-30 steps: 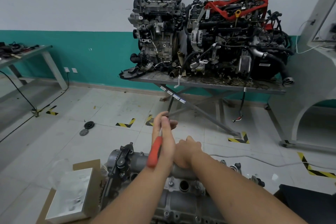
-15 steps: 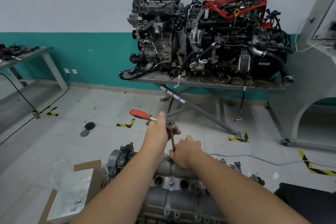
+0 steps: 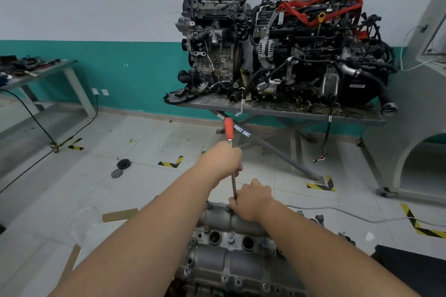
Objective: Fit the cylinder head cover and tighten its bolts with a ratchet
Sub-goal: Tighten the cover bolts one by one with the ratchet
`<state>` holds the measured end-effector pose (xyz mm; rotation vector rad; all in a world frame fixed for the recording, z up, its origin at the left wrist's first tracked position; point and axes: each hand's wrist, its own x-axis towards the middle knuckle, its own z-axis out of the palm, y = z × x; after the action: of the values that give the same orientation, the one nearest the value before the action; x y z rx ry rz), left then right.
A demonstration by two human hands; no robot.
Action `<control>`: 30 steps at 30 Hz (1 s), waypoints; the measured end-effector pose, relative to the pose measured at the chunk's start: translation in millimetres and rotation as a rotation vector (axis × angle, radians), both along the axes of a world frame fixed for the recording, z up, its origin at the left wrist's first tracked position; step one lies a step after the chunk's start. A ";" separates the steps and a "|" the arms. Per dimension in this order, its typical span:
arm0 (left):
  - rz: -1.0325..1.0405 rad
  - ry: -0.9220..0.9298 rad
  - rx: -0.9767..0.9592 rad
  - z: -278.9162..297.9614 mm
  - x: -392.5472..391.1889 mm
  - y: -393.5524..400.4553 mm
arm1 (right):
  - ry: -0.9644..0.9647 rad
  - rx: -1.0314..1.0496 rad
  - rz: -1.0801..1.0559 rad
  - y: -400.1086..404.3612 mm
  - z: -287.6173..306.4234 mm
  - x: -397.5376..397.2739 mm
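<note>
My left hand is clenched around the ratchet, its red handle pointing up. My right hand pinches the extension bar at the far edge of the cylinder head cover, which sits on the engine below me.

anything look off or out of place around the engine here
Nothing wrong at the cylinder head cover itself. Two round black parts lie loose on the floor tiles to the left, away from any bench, and a cable dangles off the far table's edge.
</note>
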<state>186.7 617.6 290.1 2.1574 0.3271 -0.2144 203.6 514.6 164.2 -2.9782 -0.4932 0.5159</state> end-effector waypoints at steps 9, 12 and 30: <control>-0.313 -0.780 0.883 -39.9 -21.1 0.8 | -0.007 0.236 0.032 -0.5 5.2 -5.0; -0.202 -0.961 0.682 -59.8 -27.5 2.5 | 0.144 0.451 -0.152 -1.6 2.5 -2.6; 0.272 -0.242 -0.874 -51.4 -15.9 15.4 | -0.017 -0.098 -0.004 8.0 -10.7 9.2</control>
<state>170.8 633.0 238.8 1.2423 0.3064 0.0617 212.7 522.6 153.6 -3.0785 -0.4769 0.5293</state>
